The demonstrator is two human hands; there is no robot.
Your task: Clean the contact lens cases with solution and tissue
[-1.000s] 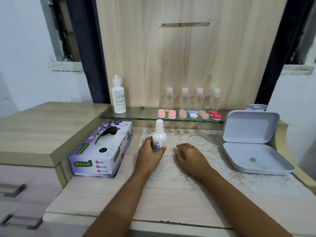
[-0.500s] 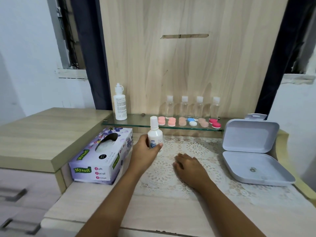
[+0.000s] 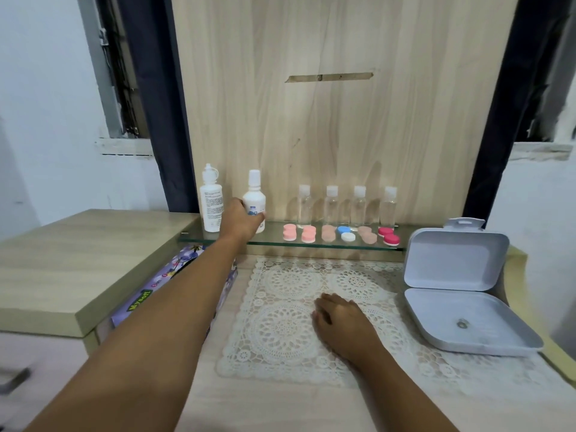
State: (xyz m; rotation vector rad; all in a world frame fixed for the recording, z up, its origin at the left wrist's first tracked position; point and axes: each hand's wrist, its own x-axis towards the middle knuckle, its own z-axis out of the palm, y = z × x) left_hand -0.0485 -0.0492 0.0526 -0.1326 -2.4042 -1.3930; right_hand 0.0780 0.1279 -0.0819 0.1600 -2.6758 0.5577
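L hand wrapped round the solution bottle, upright at the glass shelf, just beside a taller bottle. R hand lies flat on the lace mat and holds nothing. Lens cases sit in a row on the shelf, right of the bottle; tissue box is under our L forearm. Risks, we judge: bottle clips its neighbour or tips on slick glass — or the hand, pulling back, sweeps the nearest pink case off the edge.

We face a pale wood-grain panel at frame centre, a narrow slot in its upper middle, dark strips flanking it, white walls at both edges, olive-topped cabinet at left, light wooden counter below
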